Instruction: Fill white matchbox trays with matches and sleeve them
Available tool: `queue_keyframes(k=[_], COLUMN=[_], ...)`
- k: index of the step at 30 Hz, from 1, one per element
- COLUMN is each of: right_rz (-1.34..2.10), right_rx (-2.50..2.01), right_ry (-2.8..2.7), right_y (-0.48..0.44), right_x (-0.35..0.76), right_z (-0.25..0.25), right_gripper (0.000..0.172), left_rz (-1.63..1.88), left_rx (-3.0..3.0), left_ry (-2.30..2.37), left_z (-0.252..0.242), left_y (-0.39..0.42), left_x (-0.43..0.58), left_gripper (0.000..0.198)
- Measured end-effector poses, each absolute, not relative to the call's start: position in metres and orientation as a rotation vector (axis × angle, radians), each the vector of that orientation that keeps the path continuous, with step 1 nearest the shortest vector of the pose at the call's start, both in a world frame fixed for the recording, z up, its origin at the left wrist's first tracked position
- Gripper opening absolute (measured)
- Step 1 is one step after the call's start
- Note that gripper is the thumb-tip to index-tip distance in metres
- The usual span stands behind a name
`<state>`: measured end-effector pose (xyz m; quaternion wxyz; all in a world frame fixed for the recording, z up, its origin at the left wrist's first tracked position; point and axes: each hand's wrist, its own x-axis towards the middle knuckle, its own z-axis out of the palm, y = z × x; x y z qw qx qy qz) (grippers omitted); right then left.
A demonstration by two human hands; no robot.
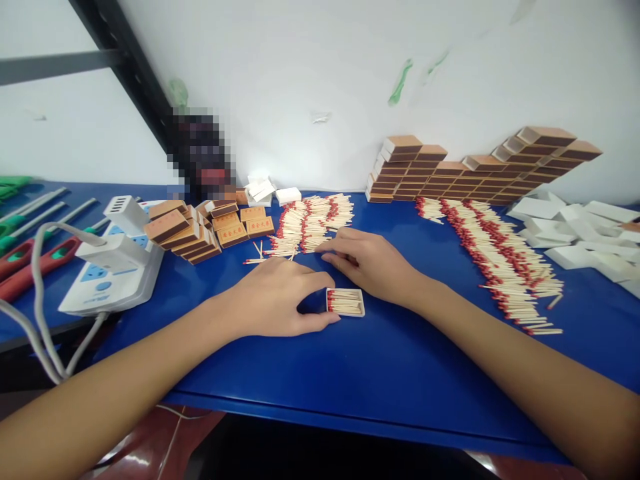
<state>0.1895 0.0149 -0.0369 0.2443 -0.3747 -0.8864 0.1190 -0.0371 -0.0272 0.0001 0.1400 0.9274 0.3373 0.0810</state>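
Note:
A small white matchbox tray (345, 302) filled with red-tipped matches lies on the blue table (320, 373). My left hand (280, 297) curls round the tray's left end, thumb and fingers pinching it. My right hand (373, 263) rests palm down just behind the tray, its fingers reaching left toward a loose heap of matches (313, 223); whether it holds any matches is hidden.
Brown matchbox sleeves (193, 233) are heaped at the left, with more stacked against the wall (480, 167). A long row of matches (500, 257) and white trays (575, 233) lie at the right. A power strip with plugs (113, 267) and tools sit far left.

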Motion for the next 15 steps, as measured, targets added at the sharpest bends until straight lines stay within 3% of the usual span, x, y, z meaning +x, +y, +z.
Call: queue_keyframes(k=[8,15], right_rz=[0.449,0.49], right_rx=[-1.083,-1.183], right_ry=[-2.356,-2.352], right_y=[0.0155,0.0162], right_x=[0.1884,0.1903], right_z=[-0.0323,-0.0282], right_gripper=[0.01,0.013], left_rz=[0.231,0.231], left_rx=[2.687,2.703], left_ry=[0.971,0.992], left_z=[0.0001,0.0023], left_y=[-0.0245,-0.0236], left_x=[-0.0378,-0.038], left_gripper=[0.031,0.03])
